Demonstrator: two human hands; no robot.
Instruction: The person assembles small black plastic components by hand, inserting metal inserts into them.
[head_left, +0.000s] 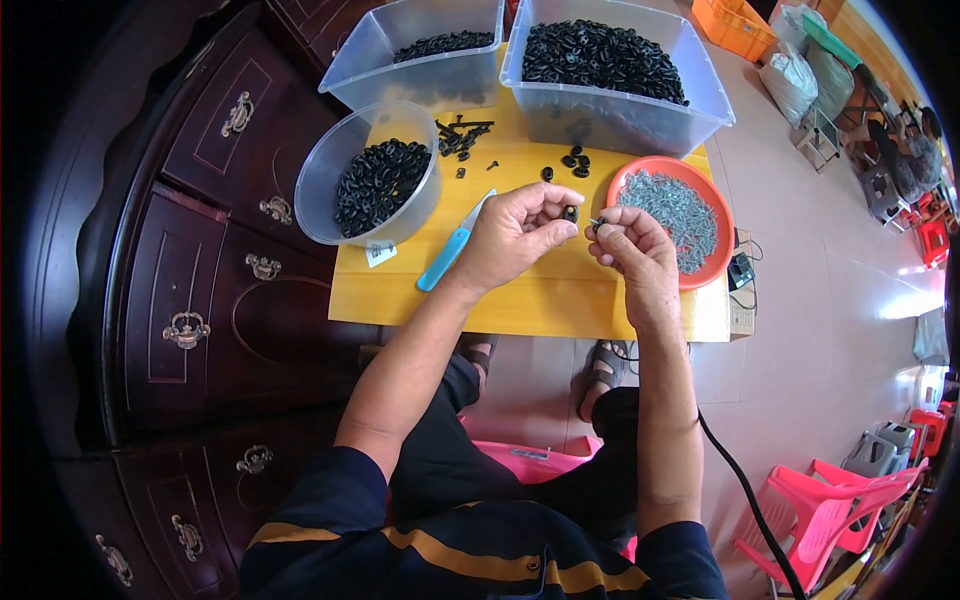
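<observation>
Over the yellow table, my left hand (517,232) pinches a small black oval piece (570,213) between thumb and fingers. Close beside it on the right, my right hand (637,250) is closed in a pinch, with a tiny metallic tip showing at its fingertips; most of that item is hidden. An orange-red bowl (716,270) of small silver screw-like pieces (672,215) stands just right of my right hand. Several loose black oval pieces (575,160) lie beyond my fingers. A knife with a light-blue handle (444,259) lies left of my left hand, its blade partly covered by it.
Two clear bins (610,115) (350,85) with black pieces stand at the table's far side. A round clear tub (318,225) of black rings sits at the left. Dark drawers (200,290) flank the table (390,305). Pink chairs (820,510) stand at the lower right.
</observation>
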